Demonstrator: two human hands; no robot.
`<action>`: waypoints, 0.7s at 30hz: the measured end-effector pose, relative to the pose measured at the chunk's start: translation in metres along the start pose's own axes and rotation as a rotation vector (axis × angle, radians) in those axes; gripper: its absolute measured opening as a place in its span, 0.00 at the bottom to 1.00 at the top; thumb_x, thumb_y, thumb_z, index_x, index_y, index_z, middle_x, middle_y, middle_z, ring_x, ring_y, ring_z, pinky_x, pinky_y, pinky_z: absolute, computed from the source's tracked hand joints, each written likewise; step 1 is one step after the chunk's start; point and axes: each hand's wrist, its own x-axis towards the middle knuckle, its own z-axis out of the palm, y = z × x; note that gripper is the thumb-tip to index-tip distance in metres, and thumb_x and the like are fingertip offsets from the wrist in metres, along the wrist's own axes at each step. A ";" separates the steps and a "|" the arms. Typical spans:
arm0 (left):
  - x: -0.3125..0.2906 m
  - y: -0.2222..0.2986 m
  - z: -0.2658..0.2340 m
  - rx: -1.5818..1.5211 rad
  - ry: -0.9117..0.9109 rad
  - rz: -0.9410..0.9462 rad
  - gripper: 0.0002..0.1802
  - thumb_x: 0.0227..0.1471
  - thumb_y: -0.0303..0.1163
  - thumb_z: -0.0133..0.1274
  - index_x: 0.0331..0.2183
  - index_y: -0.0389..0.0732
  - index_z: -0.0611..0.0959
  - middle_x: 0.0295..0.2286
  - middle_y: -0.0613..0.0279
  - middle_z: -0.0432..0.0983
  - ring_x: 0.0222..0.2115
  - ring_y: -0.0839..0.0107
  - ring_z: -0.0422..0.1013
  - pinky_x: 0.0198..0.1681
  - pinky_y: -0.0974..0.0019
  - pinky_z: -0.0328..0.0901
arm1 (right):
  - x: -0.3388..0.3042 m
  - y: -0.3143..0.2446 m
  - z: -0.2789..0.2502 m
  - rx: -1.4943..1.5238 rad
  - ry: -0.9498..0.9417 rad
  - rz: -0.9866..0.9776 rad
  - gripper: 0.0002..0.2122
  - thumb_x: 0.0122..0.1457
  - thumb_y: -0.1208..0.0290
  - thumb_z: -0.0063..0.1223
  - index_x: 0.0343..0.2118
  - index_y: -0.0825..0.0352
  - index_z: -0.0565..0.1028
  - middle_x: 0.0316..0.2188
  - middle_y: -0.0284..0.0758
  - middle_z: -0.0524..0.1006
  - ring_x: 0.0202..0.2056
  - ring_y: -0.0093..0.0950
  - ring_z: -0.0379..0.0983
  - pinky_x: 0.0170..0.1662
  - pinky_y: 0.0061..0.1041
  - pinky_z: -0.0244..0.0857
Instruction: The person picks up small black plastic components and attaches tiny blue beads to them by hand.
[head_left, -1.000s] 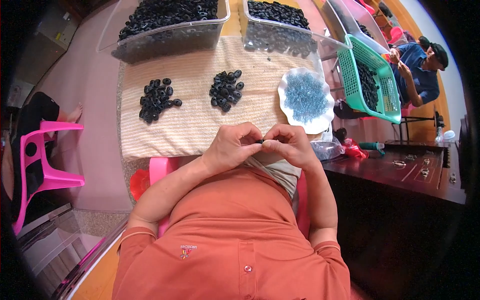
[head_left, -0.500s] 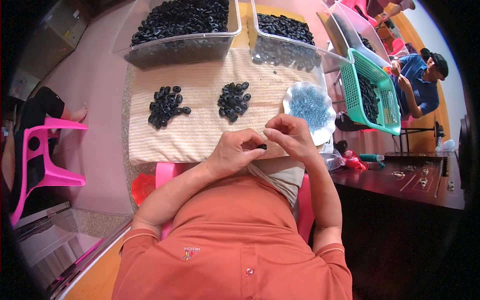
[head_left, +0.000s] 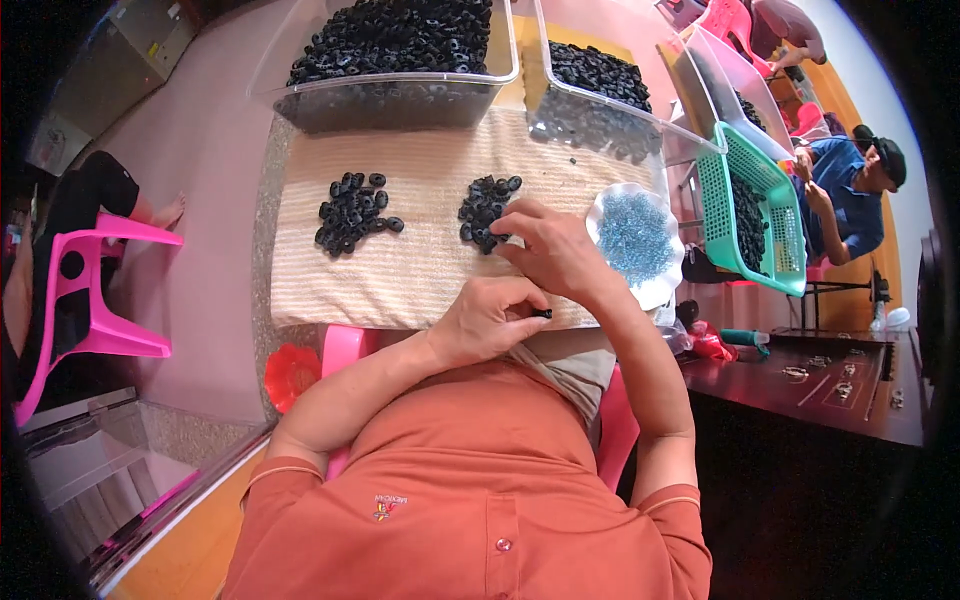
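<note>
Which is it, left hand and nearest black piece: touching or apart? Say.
Touching: the head view shows the black piece pinched in the left hand, one end jutting out.

On the orange-red short-sleeved cloth shirt [head_left: 430, 450], at lower centre of the frame, stands a short row of small capital letters [head_left: 391, 499], upside down, with a little red-and-yellow emblem [head_left: 381, 512] just below it. On the grey box-shaped cabinet [head_left: 118, 62], upper left, any marking is too small to read.
</note>
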 end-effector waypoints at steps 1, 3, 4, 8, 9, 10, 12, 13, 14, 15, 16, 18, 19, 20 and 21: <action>0.000 0.001 0.000 -0.002 0.002 -0.001 0.07 0.52 0.24 0.67 0.35 0.36 0.86 0.30 0.59 0.84 0.30 0.75 0.79 0.33 0.70 0.72 | 0.002 -0.003 0.001 -0.067 -0.051 -0.012 0.11 0.56 0.70 0.66 0.42 0.63 0.82 0.41 0.37 0.80 0.37 0.39 0.81 0.39 0.36 0.75; -0.001 0.002 0.001 -0.012 -0.026 0.009 0.08 0.51 0.25 0.67 0.35 0.36 0.86 0.30 0.58 0.83 0.30 0.74 0.79 0.33 0.70 0.72 | 0.003 -0.004 0.001 -0.134 -0.104 -0.023 0.11 0.56 0.68 0.65 0.42 0.63 0.82 0.42 0.36 0.79 0.38 0.39 0.81 0.40 0.37 0.75; -0.001 0.001 0.001 -0.012 -0.023 0.007 0.08 0.51 0.25 0.67 0.35 0.36 0.86 0.30 0.58 0.83 0.30 0.74 0.79 0.33 0.70 0.72 | 0.003 -0.004 0.001 -0.189 -0.150 -0.007 0.12 0.56 0.67 0.65 0.42 0.62 0.82 0.43 0.36 0.79 0.39 0.40 0.81 0.40 0.37 0.75; 0.000 0.000 0.004 -0.009 0.001 0.064 0.08 0.51 0.25 0.67 0.35 0.36 0.85 0.28 0.57 0.82 0.28 0.73 0.79 0.32 0.68 0.72 | 0.001 -0.003 0.002 -0.252 -0.211 0.051 0.12 0.56 0.67 0.65 0.44 0.61 0.83 0.45 0.35 0.78 0.40 0.40 0.81 0.41 0.38 0.75; 0.001 0.000 0.004 -0.015 0.013 0.086 0.09 0.50 0.25 0.66 0.35 0.35 0.85 0.27 0.56 0.82 0.27 0.71 0.79 0.31 0.67 0.73 | 0.000 -0.002 0.003 -0.252 -0.212 0.051 0.12 0.56 0.67 0.65 0.44 0.61 0.83 0.45 0.35 0.78 0.40 0.40 0.81 0.41 0.38 0.75; 0.000 -0.001 0.004 -0.015 0.014 0.086 0.09 0.50 0.25 0.66 0.35 0.35 0.85 0.27 0.56 0.82 0.27 0.71 0.79 0.31 0.67 0.73 | -0.001 0.000 0.005 -0.252 -0.198 0.045 0.12 0.56 0.68 0.64 0.44 0.61 0.83 0.45 0.36 0.78 0.40 0.40 0.81 0.41 0.38 0.75; 0.000 -0.001 0.004 0.025 0.012 0.129 0.09 0.50 0.26 0.67 0.35 0.35 0.85 0.27 0.56 0.82 0.27 0.71 0.79 0.31 0.67 0.73 | -0.003 0.000 0.006 -0.252 -0.184 0.040 0.12 0.56 0.69 0.63 0.44 0.61 0.83 0.46 0.36 0.78 0.41 0.39 0.81 0.41 0.38 0.75; 0.000 -0.002 0.005 0.025 0.012 0.129 0.09 0.50 0.26 0.67 0.35 0.35 0.85 0.27 0.56 0.82 0.27 0.71 0.79 0.31 0.67 0.73 | -0.003 -0.002 0.006 -0.285 -0.208 0.051 0.12 0.57 0.70 0.61 0.44 0.62 0.83 0.45 0.36 0.77 0.41 0.39 0.81 0.41 0.37 0.75; 0.000 -0.003 0.005 0.018 0.013 0.128 0.09 0.50 0.26 0.66 0.35 0.36 0.84 0.27 0.56 0.82 0.26 0.70 0.79 0.31 0.67 0.72 | -0.002 -0.003 0.006 -0.318 -0.231 0.063 0.12 0.58 0.72 0.58 0.45 0.63 0.82 0.45 0.37 0.77 0.40 0.39 0.81 0.41 0.37 0.75; -0.001 -0.003 0.005 0.011 0.014 0.126 0.09 0.50 0.26 0.66 0.35 0.36 0.84 0.27 0.56 0.82 0.26 0.70 0.79 0.31 0.67 0.72 | -0.002 -0.004 0.006 -0.319 -0.230 0.062 0.12 0.58 0.72 0.58 0.45 0.63 0.82 0.45 0.37 0.77 0.40 0.39 0.81 0.41 0.37 0.75; 0.000 -0.002 0.005 0.011 0.013 0.128 0.09 0.50 0.26 0.66 0.35 0.36 0.84 0.27 0.56 0.82 0.26 0.70 0.79 0.31 0.67 0.72 | -0.002 -0.005 0.005 -0.335 -0.243 0.041 0.12 0.58 0.73 0.56 0.45 0.63 0.82 0.44 0.37 0.77 0.40 0.39 0.81 0.41 0.37 0.75; 0.000 0.000 0.005 0.010 0.006 0.111 0.09 0.50 0.25 0.66 0.35 0.36 0.84 0.27 0.56 0.82 0.26 0.70 0.78 0.30 0.67 0.72 | -0.002 -0.005 0.004 -0.353 -0.255 0.019 0.12 0.59 0.74 0.54 0.45 0.64 0.82 0.43 0.37 0.77 0.39 0.39 0.81 0.41 0.37 0.74; 0.000 0.000 0.005 0.011 0.006 0.113 0.09 0.50 0.25 0.66 0.35 0.36 0.84 0.27 0.56 0.82 0.26 0.70 0.78 0.30 0.67 0.72 | -0.002 -0.004 0.004 -0.374 -0.272 -0.003 0.13 0.59 0.74 0.53 0.45 0.64 0.82 0.42 0.37 0.76 0.39 0.39 0.81 0.41 0.37 0.74; -0.001 0.000 0.006 -0.005 0.003 0.094 0.09 0.50 0.25 0.66 0.35 0.36 0.84 0.27 0.56 0.82 0.26 0.70 0.78 0.30 0.67 0.72 | -0.002 -0.003 0.005 -0.395 -0.289 -0.025 0.13 0.59 0.75 0.52 0.45 0.64 0.82 0.42 0.37 0.76 0.38 0.39 0.81 0.41 0.36 0.74; -0.001 -0.001 0.007 -0.021 0.001 0.076 0.08 0.50 0.25 0.66 0.34 0.36 0.84 0.27 0.56 0.82 0.26 0.70 0.78 0.30 0.67 0.72 | -0.003 -0.001 0.006 -0.396 -0.287 -0.025 0.13 0.59 0.75 0.52 0.45 0.64 0.82 0.42 0.37 0.76 0.38 0.39 0.81 0.41 0.36 0.74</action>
